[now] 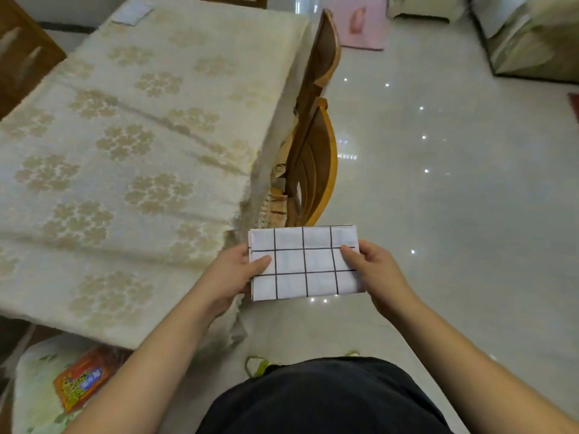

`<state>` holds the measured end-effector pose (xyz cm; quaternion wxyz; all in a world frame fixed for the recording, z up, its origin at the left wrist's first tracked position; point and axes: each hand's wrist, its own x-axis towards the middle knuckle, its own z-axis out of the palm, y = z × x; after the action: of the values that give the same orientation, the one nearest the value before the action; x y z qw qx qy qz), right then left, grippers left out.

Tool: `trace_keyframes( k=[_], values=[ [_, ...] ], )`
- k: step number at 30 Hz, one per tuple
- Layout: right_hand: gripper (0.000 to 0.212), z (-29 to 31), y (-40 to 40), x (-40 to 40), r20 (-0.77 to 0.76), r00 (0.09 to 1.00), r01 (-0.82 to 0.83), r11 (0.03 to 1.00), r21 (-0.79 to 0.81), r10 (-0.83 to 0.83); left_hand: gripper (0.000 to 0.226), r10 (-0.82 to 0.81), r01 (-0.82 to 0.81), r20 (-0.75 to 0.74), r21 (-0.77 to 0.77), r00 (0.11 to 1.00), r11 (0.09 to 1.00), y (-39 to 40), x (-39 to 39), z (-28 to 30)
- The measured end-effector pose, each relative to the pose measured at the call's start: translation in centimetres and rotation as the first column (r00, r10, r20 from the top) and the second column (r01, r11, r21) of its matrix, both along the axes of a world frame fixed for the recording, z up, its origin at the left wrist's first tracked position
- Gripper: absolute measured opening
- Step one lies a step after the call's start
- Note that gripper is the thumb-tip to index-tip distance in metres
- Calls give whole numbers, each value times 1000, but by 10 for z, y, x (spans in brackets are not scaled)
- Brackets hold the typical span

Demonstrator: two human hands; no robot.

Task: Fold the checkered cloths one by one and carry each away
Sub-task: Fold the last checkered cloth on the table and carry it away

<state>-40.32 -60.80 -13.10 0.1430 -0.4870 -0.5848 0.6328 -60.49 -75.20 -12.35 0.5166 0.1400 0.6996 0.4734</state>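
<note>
A white checkered cloth [305, 263] with thin black grid lines is folded into a small flat rectangle. I hold it level in the air just off the table's near right corner, above the floor. My left hand [233, 274] grips its left edge, thumb on top. My right hand [374, 270] grips its right edge the same way. No other checkered cloth shows on the table.
The table [125, 158], under a cream flower-patterned tablecloth, fills the left. Two wooden chairs [313, 158] stand along its right side. A cushioned seat with an orange packet [83, 382] is at lower left. Glossy tiled floor [454, 198] spreads to the right, with a pink mat [360, 23] far off.
</note>
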Motion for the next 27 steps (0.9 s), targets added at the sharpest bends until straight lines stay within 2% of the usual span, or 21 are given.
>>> trace_keyframes(
  k=[8, 14, 19, 27],
  values=[
    [19, -7, 66, 129, -28, 970, 236, 963, -130, -241, 15, -44, 41, -34, -77, 998, 996, 97, 109, 3],
    [22, -13, 102, 194, -25, 920, 386, 914, -122, -392, 13, -146, 140, -49, -97, 988, 985, 148, 168, 2],
    [28, -13, 124, 217, -54, 902, 424, 902, -79, -428, 18, -216, 209, -71, -97, 974, 973, 177, 185, 9],
    [13, -22, 180, 200, -70, 896, 427, 894, -139, -439, 19, -190, 187, -37, -83, 981, 979, 239, 164, 0]
  ],
)
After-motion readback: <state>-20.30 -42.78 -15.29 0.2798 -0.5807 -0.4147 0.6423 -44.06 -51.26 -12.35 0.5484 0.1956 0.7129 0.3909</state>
